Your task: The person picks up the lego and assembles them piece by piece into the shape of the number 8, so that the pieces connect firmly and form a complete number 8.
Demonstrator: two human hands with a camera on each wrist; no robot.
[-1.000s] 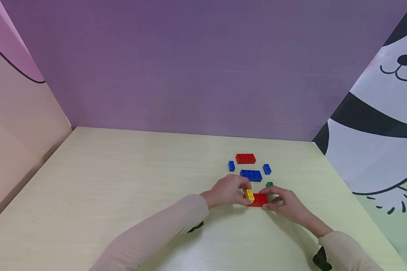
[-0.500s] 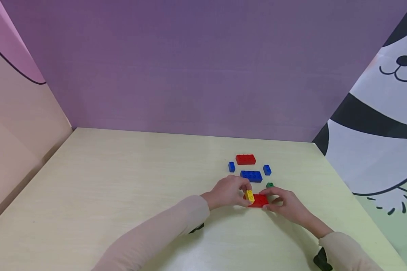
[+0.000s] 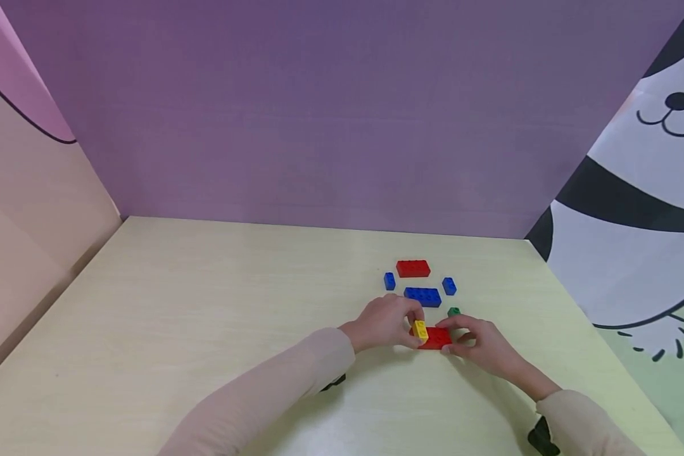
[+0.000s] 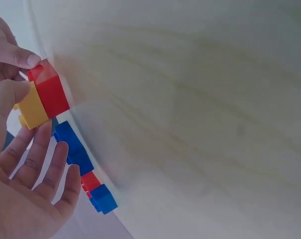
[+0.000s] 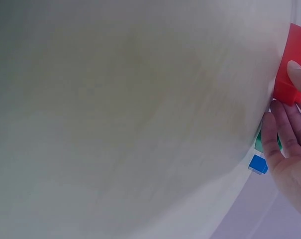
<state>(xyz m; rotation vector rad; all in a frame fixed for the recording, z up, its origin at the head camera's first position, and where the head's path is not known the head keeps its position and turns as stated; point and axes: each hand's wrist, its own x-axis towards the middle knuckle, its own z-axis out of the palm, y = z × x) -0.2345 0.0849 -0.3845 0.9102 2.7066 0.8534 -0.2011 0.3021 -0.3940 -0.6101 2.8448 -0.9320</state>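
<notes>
In the head view my left hand [image 3: 380,322] pinches a small yellow toy brick [image 3: 420,330] between thumb and fingers. That yellow brick [image 4: 33,108] sits at the left end of a longer red brick [image 4: 51,92], against its studded side; whether it is pressed fully down I cannot tell. My right hand [image 3: 483,342] holds the other end of the red brick [image 3: 437,338] with thumb and fingertips. The right wrist view shows the thumb on one long side of the red brick [image 5: 291,59], which lies on the table.
Just behind the hands lie a green brick [image 3: 453,311] and a long blue brick [image 3: 423,296]. Farther back are a small blue brick [image 3: 390,281] on the left, another small blue brick [image 3: 449,286] on the right, and a red brick [image 3: 413,268]. A purple wall [image 3: 319,126] borders the table.
</notes>
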